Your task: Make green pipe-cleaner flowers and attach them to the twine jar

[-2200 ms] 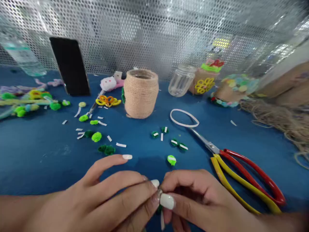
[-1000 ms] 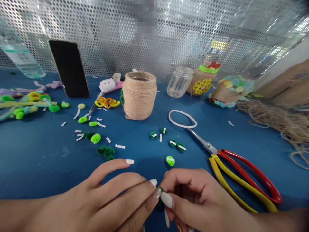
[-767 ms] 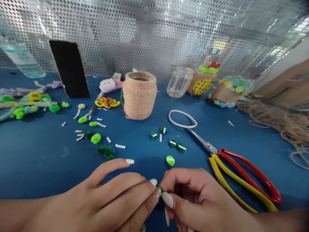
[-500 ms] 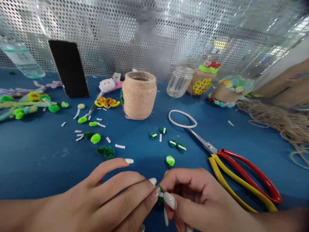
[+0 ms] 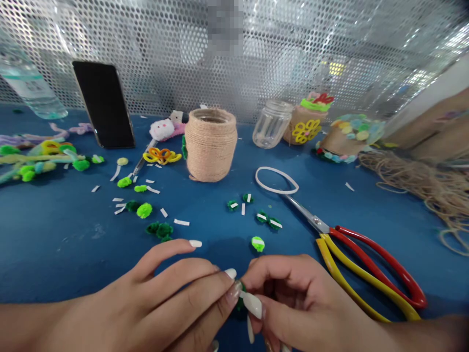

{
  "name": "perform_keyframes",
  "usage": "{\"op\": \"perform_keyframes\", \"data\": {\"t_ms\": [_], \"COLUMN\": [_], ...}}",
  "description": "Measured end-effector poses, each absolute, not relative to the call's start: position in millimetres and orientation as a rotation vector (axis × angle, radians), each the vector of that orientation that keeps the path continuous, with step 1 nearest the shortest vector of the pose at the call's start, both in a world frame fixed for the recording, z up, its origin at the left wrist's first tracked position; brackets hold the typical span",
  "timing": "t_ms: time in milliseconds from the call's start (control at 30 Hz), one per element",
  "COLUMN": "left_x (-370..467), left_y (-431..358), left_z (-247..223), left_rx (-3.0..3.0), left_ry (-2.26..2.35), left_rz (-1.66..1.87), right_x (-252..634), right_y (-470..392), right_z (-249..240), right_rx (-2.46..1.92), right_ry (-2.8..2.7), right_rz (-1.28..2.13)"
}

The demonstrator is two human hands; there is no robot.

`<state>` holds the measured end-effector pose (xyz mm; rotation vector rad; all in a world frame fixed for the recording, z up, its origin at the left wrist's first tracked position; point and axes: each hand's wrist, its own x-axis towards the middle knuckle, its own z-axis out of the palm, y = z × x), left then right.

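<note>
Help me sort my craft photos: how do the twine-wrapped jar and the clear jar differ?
The twine-wrapped jar is tan and opaque; the clear jar is bare and see-through. The twine-wrapped jar has dark green fuzz at its left edge; the clear jar shows no decoration. Both stand on the blue table.

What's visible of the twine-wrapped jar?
The twine-wrapped jar stands upright on the blue table, its mouth open. Tan, jute-like cord circles it in rows; a glassy inner wall shows inside. Dark green fuzz shows at its left edge, attachment unclear. Neither left hand nor right hand touches it.
</note>
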<state>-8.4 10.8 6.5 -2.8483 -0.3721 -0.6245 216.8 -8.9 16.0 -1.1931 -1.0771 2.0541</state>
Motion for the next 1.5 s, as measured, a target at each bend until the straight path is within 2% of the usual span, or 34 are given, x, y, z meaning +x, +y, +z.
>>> {"op": "perform_keyframes", "data": {"t_ms": [333, 667, 1200, 1500], "left_x": [-7.2, 21.2, 41.9, 43.4], "left_y": [11.1, 0.7, -5.1, -5.0], "left_z": [6.7, 12.5, 20.5, 15.9], "left_rx": [-2.851, -2.796, -2.726, -2.743], "left_ry": [-0.389, -0.93, -0.939, -0.94], "left_rz": [-0.666, -1.303, -1.376, -1.411], "right_x": [213.9, 213.8, 215.7, 214.9], "right_y": [-6.4, -9.7, -18.0, -17.7], "right_z": [21.1, 20.0, 21.5, 25.9], "right_rx": [-1.251, -1.185, -1.279, -1.258], "right_ry": [-1.087, -1.043, -1.457, -1.548], "right_rz": [2.055, 2.004, 1.504, 1.474]}}
